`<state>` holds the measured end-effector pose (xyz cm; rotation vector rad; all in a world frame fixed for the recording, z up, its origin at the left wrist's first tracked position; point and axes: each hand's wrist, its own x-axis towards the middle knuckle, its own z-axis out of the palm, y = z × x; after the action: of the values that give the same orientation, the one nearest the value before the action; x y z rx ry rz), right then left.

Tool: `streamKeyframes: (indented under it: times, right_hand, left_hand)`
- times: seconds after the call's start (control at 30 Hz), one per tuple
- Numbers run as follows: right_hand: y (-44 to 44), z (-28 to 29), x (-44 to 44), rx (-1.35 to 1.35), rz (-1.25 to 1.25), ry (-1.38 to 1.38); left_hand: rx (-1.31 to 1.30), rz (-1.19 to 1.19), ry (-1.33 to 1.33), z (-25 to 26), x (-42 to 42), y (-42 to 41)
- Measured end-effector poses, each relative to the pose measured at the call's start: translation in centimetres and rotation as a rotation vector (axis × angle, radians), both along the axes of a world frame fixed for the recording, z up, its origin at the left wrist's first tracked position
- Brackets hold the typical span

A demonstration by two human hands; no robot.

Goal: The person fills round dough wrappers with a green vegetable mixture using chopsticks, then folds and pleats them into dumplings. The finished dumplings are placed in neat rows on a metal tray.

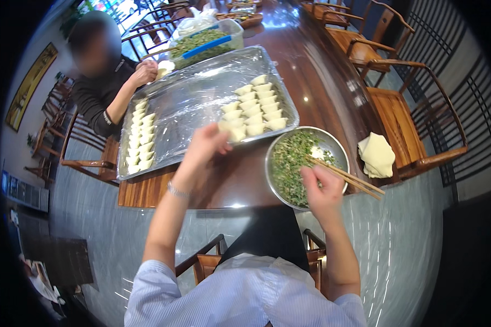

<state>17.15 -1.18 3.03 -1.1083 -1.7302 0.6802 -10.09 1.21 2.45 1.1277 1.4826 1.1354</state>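
Note:
My left hand (208, 143) is at the front edge of a metal tray (176, 118) lined with clear plastic film. Its blurred fingers are beside the nearest dumpling (236, 134) of a group at the tray's right; I cannot tell whether they grip it. My right hand (324, 190), fingers curled, is over the near right side of a steel bowl (271, 180) of chopped green filling (290, 163). Wooden chopsticks (358, 180) slant across the bowl's right rim beside that hand, their tips in the filling. Whether my right hand holds them is unclear.
A stack of dough wrappers (376, 155) lies right of the bowl, near the table edge. More dumplings (141, 139) line the tray's left side. Behind stands a plastic tub (237, 34) of filling. Across the tray, another person's hands (145, 73) are beside pale dough (165, 68).

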Motion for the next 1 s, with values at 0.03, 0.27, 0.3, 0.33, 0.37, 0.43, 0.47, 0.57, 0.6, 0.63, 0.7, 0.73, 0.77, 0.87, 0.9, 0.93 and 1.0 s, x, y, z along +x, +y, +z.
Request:
streamKeyframes:
  times: [0.03, 0.27, 0.3, 0.33, 0.37, 0.43, 0.47, 0.57, 0.6, 0.63, 0.7, 0.73, 0.77, 0.87, 0.9, 0.93, 1.0]
  right_hand:
    - [-0.2, 0.0, 0.3, -0.050, -0.014, 0.031]
    - [-0.7, -0.6, 1.2, -0.206, -0.074, 0.120]
    - [-0.8, -0.7, 1.5, -0.200, -0.080, 0.129]
    - [-0.8, -0.8, 1.9, -0.193, -0.087, 0.138]
    - [-0.8, -0.9, 2.3, -0.186, -0.094, 0.147]
    - [-0.5, -1.3, 2.9, -0.144, -0.073, 0.084]
    - [-0.3, -1.5, 3.1, -0.111, -0.066, 0.056]
    - [0.3, -0.9, 2.3, 0.066, -0.100, 0.014]
    - [0.6, -0.6, 1.9, 0.136, -0.113, 0.009]
    - [0.6, -0.8, 2.2, -0.001, -0.127, 0.030]
    - [0.0, -1.5, 3.1, -0.277, -0.158, 0.076]
    - [-0.2, -1.2, 3.2, -0.374, -0.159, 0.106]
    - [-0.2, -1.6, 3.2, -0.330, -0.158, 0.129]
    - [0.0, -2.5, 3.0, -0.202, -0.182, 0.161]
    - [0.1, -2.6, 3.2, -0.162, -0.161, 0.107]
    - [0.1, -2.7, 3.5, -0.123, -0.141, 0.049]
    - [0.2, -2.7, 3.9, -0.090, -0.118, 0.003]
  left_hand:
    - [-0.093, 0.039, 0.187, -1.4, -3.1, 1.4]
    - [-0.200, 0.045, 0.667, -2.7, -9.6, 4.2]
    - [-0.082, 0.050, 0.764, -2.6, -9.8, 4.3]
    - [0.028, 0.016, 0.903, -2.5, -10.1, 4.2]
    - [0.127, -0.090, 0.926, -2.4, -10.2, 4.0]
    - [0.326, -0.297, 0.965, -1.8, -9.9, 3.5]
    - [0.433, -0.350, 1.039, -2.8, -10.0, 3.5]
    - [0.299, -0.509, 1.297, -2.4, -8.8, 3.9]
    - [0.354, -0.484, 1.288, -2.6, -8.8, 4.1]
    - [0.335, -0.460, 1.260, -2.5, -8.9, 4.7]
    - [0.299, -0.418, 1.201, -2.2, -9.1, 6.0]
    - [0.351, -0.367, 1.162, -2.4, -10.0, 7.1]
    - [0.374, -0.318, 1.132, -2.6, -10.4, 8.9]
    - [0.362, -0.188, 1.011, -1.9, -10.1, 14.4]
    - [0.307, -0.155, 0.953, -1.4, -9.1, 16.3]
    - [0.252, -0.123, 0.890, -1.1, -8.0, 18.1]
    - [0.244, -0.132, 0.860, -1.9, -7.0, 21.9]
